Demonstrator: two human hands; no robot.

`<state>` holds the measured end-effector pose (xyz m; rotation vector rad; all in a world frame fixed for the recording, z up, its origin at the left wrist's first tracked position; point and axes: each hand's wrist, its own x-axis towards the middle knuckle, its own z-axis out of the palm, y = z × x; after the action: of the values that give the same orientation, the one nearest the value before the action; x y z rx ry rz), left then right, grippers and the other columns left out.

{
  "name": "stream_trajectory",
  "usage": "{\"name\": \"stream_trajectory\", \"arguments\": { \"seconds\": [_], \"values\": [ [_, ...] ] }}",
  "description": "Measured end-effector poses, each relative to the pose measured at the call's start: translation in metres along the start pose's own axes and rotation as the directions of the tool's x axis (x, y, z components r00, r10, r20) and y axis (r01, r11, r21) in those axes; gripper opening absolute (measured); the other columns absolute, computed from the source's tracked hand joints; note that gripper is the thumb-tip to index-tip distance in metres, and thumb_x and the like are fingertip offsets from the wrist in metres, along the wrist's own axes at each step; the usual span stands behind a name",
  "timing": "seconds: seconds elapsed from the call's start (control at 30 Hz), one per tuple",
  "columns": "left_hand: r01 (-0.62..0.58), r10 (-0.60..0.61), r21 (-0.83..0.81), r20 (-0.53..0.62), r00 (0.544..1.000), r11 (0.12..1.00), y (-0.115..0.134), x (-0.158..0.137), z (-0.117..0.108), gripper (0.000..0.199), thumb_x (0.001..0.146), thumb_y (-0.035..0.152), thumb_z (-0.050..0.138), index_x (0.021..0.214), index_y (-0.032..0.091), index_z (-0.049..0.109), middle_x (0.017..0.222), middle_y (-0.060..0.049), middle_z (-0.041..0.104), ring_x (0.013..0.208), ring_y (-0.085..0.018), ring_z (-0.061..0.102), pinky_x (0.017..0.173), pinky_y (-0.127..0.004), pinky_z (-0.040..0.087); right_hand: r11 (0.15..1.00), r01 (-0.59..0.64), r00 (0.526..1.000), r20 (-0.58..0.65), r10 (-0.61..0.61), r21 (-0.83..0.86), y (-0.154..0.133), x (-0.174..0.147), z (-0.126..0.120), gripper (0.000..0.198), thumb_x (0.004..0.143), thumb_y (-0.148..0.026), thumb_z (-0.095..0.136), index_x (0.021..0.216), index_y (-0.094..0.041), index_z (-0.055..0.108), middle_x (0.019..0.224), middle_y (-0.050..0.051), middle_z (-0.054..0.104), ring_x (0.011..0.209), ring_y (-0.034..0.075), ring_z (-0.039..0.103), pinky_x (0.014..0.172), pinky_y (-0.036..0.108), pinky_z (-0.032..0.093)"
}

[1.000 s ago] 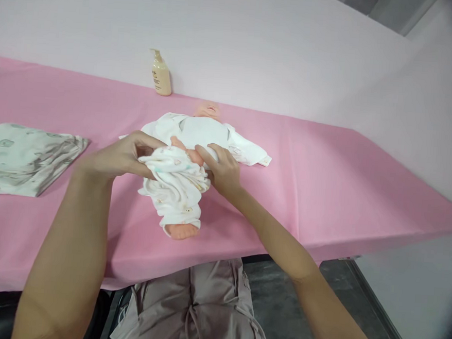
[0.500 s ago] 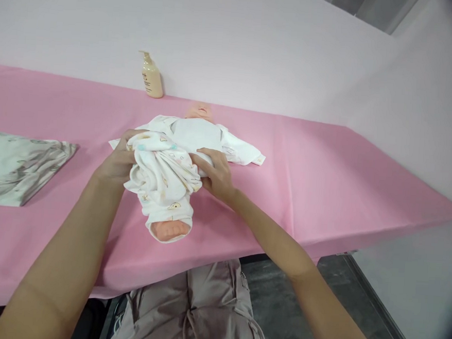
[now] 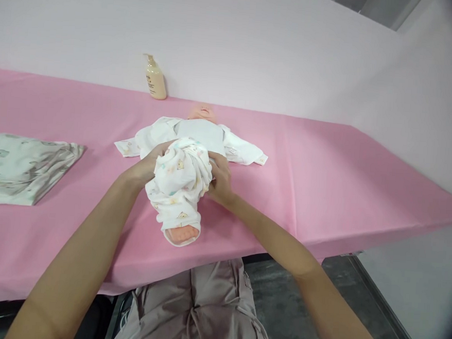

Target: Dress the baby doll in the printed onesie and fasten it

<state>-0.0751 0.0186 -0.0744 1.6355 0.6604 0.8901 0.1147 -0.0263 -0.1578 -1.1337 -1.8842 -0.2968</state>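
Well, unreadable bottle lettering (image 3: pixel 150 84) near doll (image 3: pixel 201 131).

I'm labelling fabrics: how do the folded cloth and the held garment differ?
The folded cloth lies flat; the garment is bunched, a doll's foot showing at its opening. The left hand and right hand hold the garment; neither touches the cloth. The cloth's motifs are greenish-grey, the garment's multicoloured. Both are pale and patterned.

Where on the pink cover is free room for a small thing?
Widest: the pink cover right of the doll, up to the wall. Another: behind the folded cloth, left of the bottle. Crowded: the middle, where the left hand and right hand hold the patterned garment on the doll.
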Motion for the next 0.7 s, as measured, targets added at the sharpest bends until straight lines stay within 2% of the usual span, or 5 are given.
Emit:
{"name": "stream_trajectory", "arguments": {
  "seconds": [0.13, 0.27, 0.33, 0.47, 0.7],
  "values": [
    [-0.109, 0.106, -0.022, -0.089, 0.99, 0.994, 0.009, -0.001, 0.001, 0.045, 0.069, 0.031, 0.08, 0.072, 0.022, 0.036, 0.069, 0.004, 0.037, 0.06, -0.009, 0.034, 0.051, -0.021, 0.032, 0.99, -0.03, 0.986, -0.159, 0.053, 0.139, -0.011, 0.004, -0.002, 0.031, 0.092, -0.024, 0.046, 0.115, -0.018, 0.065, 0.12, 0.013, 0.066, 0.111, 0.025, 0.06, 0.096, 0.042, 0.047],
    [-0.367, 0.353, 0.213, 0.101, 0.93, 0.905, 0.03, -0.012, -0.009, 0.039, 0.065, 0.018, 0.082, 0.061, 0.019, 0.043, 0.078, 0.0, 0.052, 0.073, -0.013, 0.05, 0.063, -0.027, 0.043, 0.976, -0.047, 0.966, -0.24, 0.099, 0.214, -0.015, 0.007, -0.004, 0.031, 0.089, -0.024, 0.05, 0.116, -0.015, 0.063, 0.114, 0.013, 0.068, 0.107, 0.025, 0.061, 0.093, 0.041, 0.047],
    [-0.44, 0.383, 0.41, 0.218, 0.898, 0.799, 0.043, -0.022, -0.012, 0.016, 0.072, 0.022, 0.076, 0.077, 0.02, 0.061, 0.089, -0.003, 0.061, 0.085, -0.019, 0.058, 0.073, -0.031, 0.048, 0.978, -0.066, 0.964, -0.238, 0.114, 0.2, -0.015, 0.007, -0.003, 0.032, 0.089, -0.03, 0.054, 0.115, -0.013, 0.063, 0.114, 0.014, 0.068, 0.107, 0.025, 0.061, 0.093, 0.04, 0.047],
    [-0.509, 0.481, 0.677, 0.254, 0.839, 0.531, 0.056, -0.04, 0.0, 0.034, 0.075, 0.03, 0.069, 0.106, 0.022, 0.061, 0.105, -0.003, 0.06, 0.091, -0.019, 0.06, 0.071, -0.029, 0.049, 0.99, -0.099, 0.985, -0.133, 0.113, 0.105, -0.014, 0.005, 0.0, 0.041, 0.083, -0.031, 0.064, 0.119, -0.01, 0.062, 0.121, 0.016, 0.066, 0.113, 0.027, 0.059, 0.1, 0.041, 0.044],
    [-0.585, 0.593, 0.801, 0.413, 0.691, 0.123, 0.053, -0.036, 0.061, 0.024, 0.065, 0.005, 0.045, 0.074, 0.024, 0.058, 0.072, 0.001, 0.065, 0.067, -0.02, 0.057, 0.061, -0.035, 0.043, 0.941, -0.23, 0.971, 0.128, 0.204, 0.25, -0.023, 0.006, -0.009, 0.032, 0.077, -0.023, 0.069, 0.108, -0.019, 0.062, 0.122, 0.008, 0.066, 0.114, 0.026, 0.06, 0.102, 0.038, 0.046]
  ]
}}
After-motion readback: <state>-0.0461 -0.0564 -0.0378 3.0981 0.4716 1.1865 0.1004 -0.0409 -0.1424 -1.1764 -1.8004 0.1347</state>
